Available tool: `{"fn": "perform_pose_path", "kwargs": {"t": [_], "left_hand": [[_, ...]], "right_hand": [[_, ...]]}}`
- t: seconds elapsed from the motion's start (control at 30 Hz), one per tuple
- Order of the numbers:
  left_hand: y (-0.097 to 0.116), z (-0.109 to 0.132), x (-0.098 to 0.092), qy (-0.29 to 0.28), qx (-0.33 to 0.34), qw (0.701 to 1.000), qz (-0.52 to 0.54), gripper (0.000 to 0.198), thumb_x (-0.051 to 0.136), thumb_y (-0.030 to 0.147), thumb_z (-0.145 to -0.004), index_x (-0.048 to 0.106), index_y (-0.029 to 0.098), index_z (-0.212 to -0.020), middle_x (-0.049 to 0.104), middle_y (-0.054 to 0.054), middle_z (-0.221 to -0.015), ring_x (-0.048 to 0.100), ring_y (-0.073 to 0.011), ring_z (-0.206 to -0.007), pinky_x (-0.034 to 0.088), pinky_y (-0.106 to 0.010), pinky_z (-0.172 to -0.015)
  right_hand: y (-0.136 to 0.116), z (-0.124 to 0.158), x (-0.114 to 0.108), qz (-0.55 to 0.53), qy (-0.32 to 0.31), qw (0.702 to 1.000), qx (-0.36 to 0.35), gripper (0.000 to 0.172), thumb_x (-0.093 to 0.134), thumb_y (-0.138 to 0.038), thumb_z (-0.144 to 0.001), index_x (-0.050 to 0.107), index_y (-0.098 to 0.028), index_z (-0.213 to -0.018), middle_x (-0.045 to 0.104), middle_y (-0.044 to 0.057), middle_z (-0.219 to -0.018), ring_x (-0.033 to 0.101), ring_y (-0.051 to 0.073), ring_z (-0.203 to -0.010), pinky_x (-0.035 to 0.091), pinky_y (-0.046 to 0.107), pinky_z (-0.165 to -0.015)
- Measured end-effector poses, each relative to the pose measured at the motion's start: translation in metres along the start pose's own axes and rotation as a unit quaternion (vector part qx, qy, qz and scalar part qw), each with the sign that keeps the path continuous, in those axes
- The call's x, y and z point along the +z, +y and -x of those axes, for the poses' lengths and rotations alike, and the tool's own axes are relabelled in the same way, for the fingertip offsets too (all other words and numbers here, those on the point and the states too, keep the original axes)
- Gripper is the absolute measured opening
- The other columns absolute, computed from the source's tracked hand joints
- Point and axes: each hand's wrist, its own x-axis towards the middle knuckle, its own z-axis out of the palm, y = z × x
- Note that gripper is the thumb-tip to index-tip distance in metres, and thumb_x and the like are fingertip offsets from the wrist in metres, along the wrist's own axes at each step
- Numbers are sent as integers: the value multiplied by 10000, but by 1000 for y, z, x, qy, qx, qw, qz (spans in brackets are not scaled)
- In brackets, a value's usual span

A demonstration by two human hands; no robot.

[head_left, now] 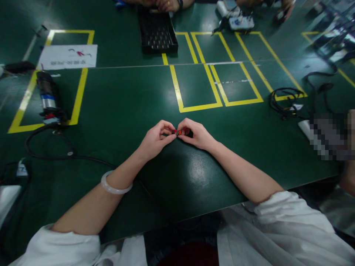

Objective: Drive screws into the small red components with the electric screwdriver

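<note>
Above the green table (133, 96), my two hands meet fingertip to fingertip near the middle of the view. My left hand (159, 136) is closed in a pinch on a small red and black part (174, 132). Between the thumb and fingers of my right hand (197, 133) sits a small orange part (179, 132). The two parts touch or nearly touch; their exact kind is too small to make out. Something dark shows within the curl of my right fingers, and I cannot tell if it is a part or shadow.
A black tray (160, 48) stands at the far side by another person's hands (169, 5). To the left lie a black cylindrical tool (49, 98), its cable (83, 158) and a white paper sheet (66, 57). Coiled black cable (285, 101) lies right. Yellow tape marks rectangles.
</note>
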Motion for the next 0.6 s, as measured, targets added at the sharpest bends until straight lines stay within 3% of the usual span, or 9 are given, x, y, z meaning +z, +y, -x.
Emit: {"fn": "perform_pose_path", "kwargs": {"t": [0.2, 0.4, 0.5, 0.6], "left_hand": [[1, 0, 0, 2, -1, 1000, 16, 362, 771, 383, -825, 601, 156, -1050, 644, -66, -989, 638, -170, -895, 550, -279, -758], [4, -2, -8, 0, -2, 1000, -3, 409, 692, 434, -879, 590, 158, -1164, 647, -70, -984, 649, -189, -892, 555, -303, -740], [2, -9, -32, 29, 10, 997, -73, 410, 663, 432, -891, 604, 167, -1199, 673, -92, -1046, 660, -220, -948, 550, -360, -830], [2, -14, -75, 93, 23, 972, -213, 404, 647, 429, -894, 624, 181, -1213, 669, -118, -1161, 639, -265, -1054, 500, -427, -971]], "right_hand": [[-1, 0, -2, -8, 9, 1000, -4, 104, 651, -196, -883, 593, -193, -969, 623, 23, -934, 592, 128, -741, 468, 271, -679], [0, 0, -3, -41, 19, 998, 39, 140, 664, -262, -893, 593, -195, -994, 649, 6, -854, 597, 129, -701, 475, 278, -675], [0, 0, -3, -51, 22, 997, 60, 142, 663, -277, -892, 599, -193, -987, 650, 7, -846, 594, 129, -706, 483, 277, -679], [0, 0, -5, -51, 19, 996, 75, 141, 664, -279, -887, 605, -191, -980, 640, 5, -825, 584, 131, -714, 483, 275, -680]]}}
